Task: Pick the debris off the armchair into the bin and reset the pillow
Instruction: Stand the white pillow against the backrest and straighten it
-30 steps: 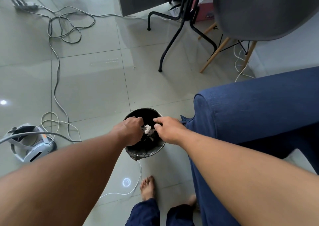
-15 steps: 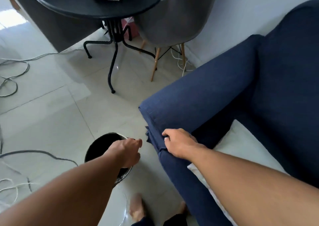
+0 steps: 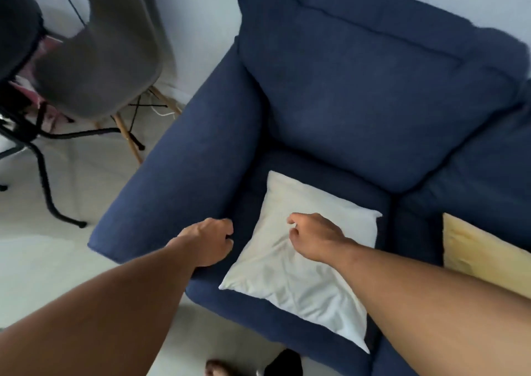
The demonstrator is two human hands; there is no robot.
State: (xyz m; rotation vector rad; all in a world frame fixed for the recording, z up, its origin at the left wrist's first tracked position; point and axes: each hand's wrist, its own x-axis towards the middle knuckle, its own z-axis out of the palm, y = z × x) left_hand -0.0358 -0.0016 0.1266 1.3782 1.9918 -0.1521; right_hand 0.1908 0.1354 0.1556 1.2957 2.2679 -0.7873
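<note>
A dark blue armchair (image 3: 373, 88) fills the right of the view. A white pillow (image 3: 287, 278) lies flat on its seat, wrinkled, one corner at the seat's front edge. My left hand (image 3: 207, 240) hovers over the seat by the left armrest, fingers curled loosely with nothing in them. Over the pillow's upper part, my right hand (image 3: 313, 237) has bent fingers and holds nothing. I see no debris on the seat. The bin is out of view.
A grey shell chair (image 3: 97, 59) on wooden legs stands left of the armchair by the wall. A black table's legs (image 3: 43, 174) spread over the tiled floor at the left. A yellow cushion (image 3: 482, 255) lies at the right edge. My foot (image 3: 218, 368) shows below.
My view swung right from the bin to the armchair. Both hands left the bin, where they held debris over it, and moved over the seat and pillow, with nothing in them.
</note>
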